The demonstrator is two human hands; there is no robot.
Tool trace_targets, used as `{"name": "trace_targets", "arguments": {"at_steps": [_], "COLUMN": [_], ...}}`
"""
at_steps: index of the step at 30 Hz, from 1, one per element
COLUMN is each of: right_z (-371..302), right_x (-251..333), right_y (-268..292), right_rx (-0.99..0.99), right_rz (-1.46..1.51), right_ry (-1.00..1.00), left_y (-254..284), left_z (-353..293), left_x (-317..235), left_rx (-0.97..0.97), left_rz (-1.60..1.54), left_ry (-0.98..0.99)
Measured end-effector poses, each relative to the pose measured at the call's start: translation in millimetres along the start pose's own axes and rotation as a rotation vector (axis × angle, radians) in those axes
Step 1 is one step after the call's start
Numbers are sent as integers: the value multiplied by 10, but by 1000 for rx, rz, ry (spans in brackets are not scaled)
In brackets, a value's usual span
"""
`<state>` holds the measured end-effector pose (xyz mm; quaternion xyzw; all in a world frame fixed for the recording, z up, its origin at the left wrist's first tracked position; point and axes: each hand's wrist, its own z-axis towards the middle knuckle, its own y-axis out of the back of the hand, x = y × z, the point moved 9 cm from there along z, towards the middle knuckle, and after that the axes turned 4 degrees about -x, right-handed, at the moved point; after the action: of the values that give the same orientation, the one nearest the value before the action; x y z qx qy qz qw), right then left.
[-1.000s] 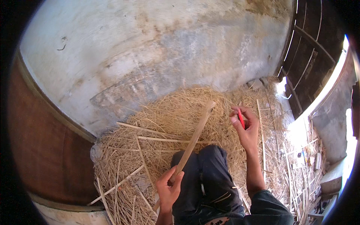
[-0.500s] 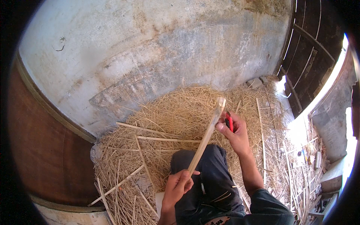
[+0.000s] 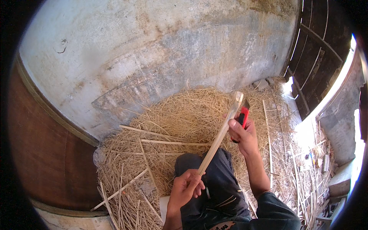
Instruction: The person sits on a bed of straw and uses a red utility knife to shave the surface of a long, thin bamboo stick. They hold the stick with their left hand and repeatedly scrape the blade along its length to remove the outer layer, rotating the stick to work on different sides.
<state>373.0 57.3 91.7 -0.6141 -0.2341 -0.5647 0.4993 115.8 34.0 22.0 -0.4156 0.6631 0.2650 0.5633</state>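
A pale wooden stick (image 3: 217, 142) slants from low left to upper right above my dark-trousered lap. My left hand (image 3: 185, 188) is closed around its lower end. In my right hand (image 3: 245, 136) is a red and black utility knife (image 3: 243, 117), its dark blade pointing up beside the stick's far end. The right thumb and fingers lie against the stick's upper part. Whether the blade touches the wood, I cannot tell.
Straw-like shavings (image 3: 180, 111) cover the floor around my legs. Several loose strips (image 3: 153, 132) lie on them. A stained wall (image 3: 153, 57) rises ahead. A brown panel (image 3: 53, 145) stands at left, dark boards (image 3: 318, 46) at upper right.
The stick's far end has shifted up and right. My right hand has turned and moved slightly right, so the knife now shows upright with its blade visible.
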Motion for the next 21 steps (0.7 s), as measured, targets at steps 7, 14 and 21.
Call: {"name": "trace_targets", "arguments": {"at_steps": [7, 14, 21], "right_z": [-79, -513, -700], "right_x": [358, 246, 328], "right_y": [152, -186, -384], "right_rx": [-146, 113, 111], "right_rz": [-213, -762, -922], "right_ry": [325, 579, 707], "left_y": [114, 7, -117], "left_z": [43, 91, 85], "left_x": [-117, -447, -662], "left_rx": [-161, -227, -288], "left_rz": [79, 139, 218], "left_ry": [-120, -243, -328]}}
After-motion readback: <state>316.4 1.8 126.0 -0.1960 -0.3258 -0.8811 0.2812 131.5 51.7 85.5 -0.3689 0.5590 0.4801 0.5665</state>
